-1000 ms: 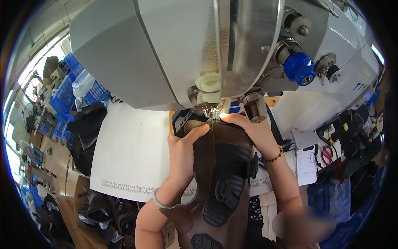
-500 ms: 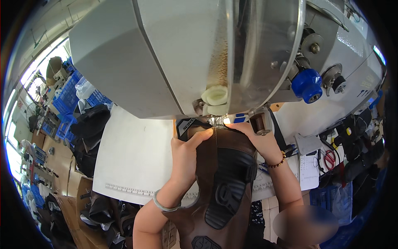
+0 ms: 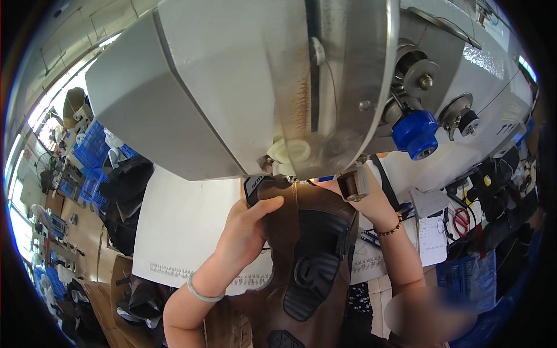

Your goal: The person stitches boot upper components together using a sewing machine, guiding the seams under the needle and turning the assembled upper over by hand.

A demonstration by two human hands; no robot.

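Note:
A brown leather boot upper (image 3: 320, 203) with a ribbed black moulded panel (image 3: 316, 269) runs from the needle area of a grey sewing machine (image 3: 220, 81) down toward me. My left hand (image 3: 242, 229) is closed on its left edge, thumb on top of the leather and the other fingers mostly underneath. On the far right side, my right hand (image 3: 374, 203) holds the upper close to the needle; the machine head and a small spool-like part (image 3: 353, 184) hide most of its fingers. A light stitched seam (image 3: 296, 200) runs down the leather from the needle area.
The white table (image 3: 180, 226) has a ruler strip along its front edge. At right lie a notepad (image 3: 433, 238) and red-handled scissors (image 3: 461, 220). Blue crates (image 3: 90, 142) and dark pieces (image 3: 125, 185) stand at left; a cardboard box (image 3: 119, 278) sits lower left.
My left hand has moved left and slightly down, its thumb away from the seam by the needle. The machine head now covers more of my right fingers as the view has shifted.

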